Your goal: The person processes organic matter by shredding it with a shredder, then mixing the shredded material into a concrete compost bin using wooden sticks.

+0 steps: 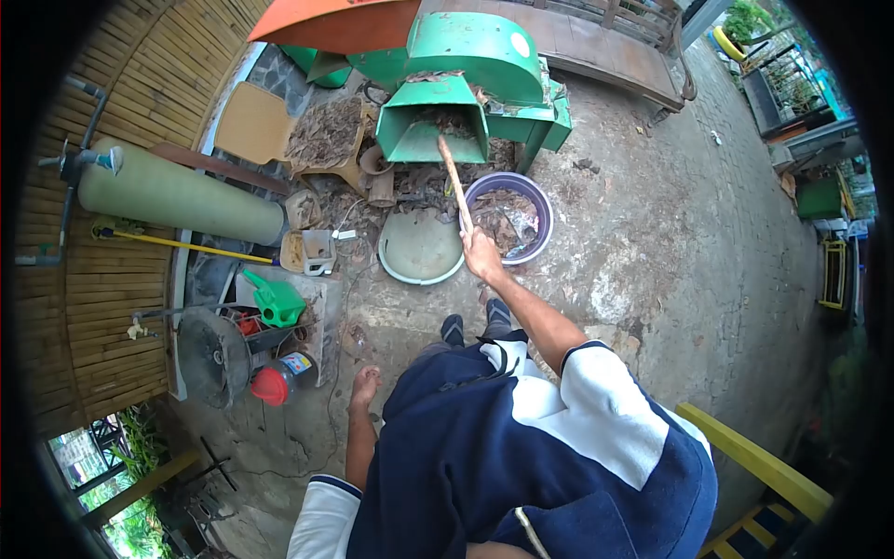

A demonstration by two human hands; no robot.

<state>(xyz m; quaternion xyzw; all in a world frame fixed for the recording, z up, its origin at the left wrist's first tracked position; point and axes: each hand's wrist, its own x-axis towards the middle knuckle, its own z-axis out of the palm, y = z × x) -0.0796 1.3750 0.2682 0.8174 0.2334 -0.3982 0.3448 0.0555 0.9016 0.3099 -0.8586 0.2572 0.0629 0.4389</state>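
Observation:
My right hand (482, 254) is wrapped round the lower end of a wooden stick (453, 183). The stick's far end reaches into the mouth of a green metal chute (433, 121) on a green machine (475, 51), where dry leaves lie. Below the chute, a purple-rimmed basin (543, 200) holds leaves and scraps, just right of the stick. A greenish round basin (419, 247) is on the left of it. My left hand (366, 387) hangs low at my side with its fingers curled in, touching no object; its palm is partly hidden.
A tan chair (251, 121) heaped with dry leaves stands left of the machine. Further left are a green cylinder (186, 193), a green watering can (276, 298) and a red-lidded jar (270, 386). A wooden bench (568, 39) stands behind, a yellow rail (754, 461) at lower right.

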